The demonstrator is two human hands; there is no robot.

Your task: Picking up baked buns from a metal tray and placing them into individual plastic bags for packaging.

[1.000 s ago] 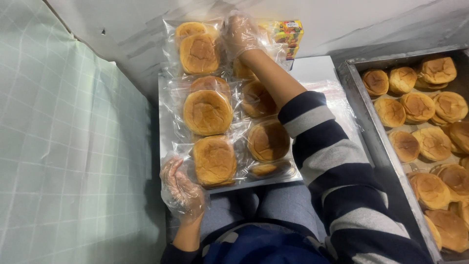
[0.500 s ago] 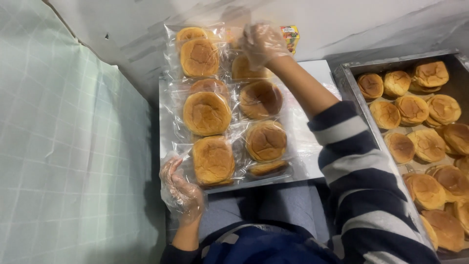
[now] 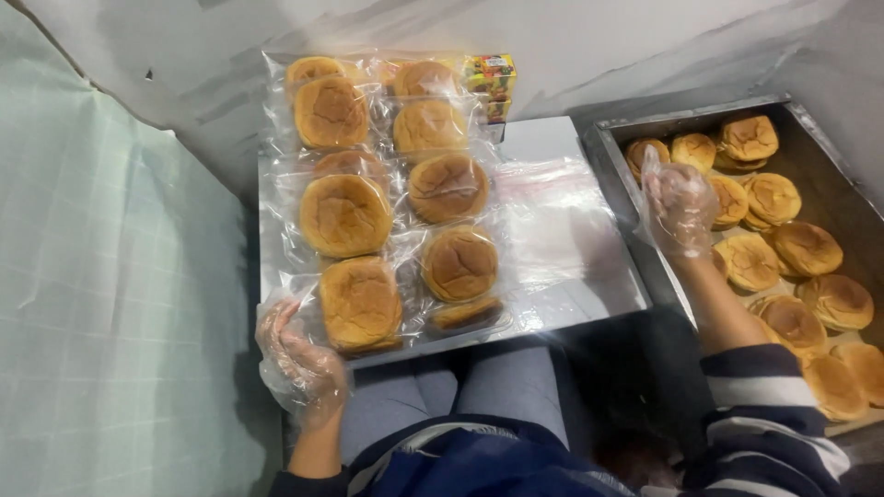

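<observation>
Round golden buns sealed in crinkly clear bags (image 3: 359, 216) cover the shiny metal tray (image 3: 571, 285), left hand (image 3: 299, 354) open at its near corner, right hand (image 3: 677, 202) open over the loose-bun bin (image 3: 608, 138).

We see pale grey wall (image 3: 645, 46) across top, streaked with darker smears, surface uneven. Small dark speck on wall at upper left. We note pale green sheet (image 3: 101, 304) with faint grid pattern covering whole left side, creased, its edge running diagonally down from top left. Shiny metal bench (image 3: 571, 267) in middle, reflecting light, clear plastic film lying over its right part. Dark shadowed gap below bench at lower right. We find light soft, even, no window in view. Floor hidden.
</observation>
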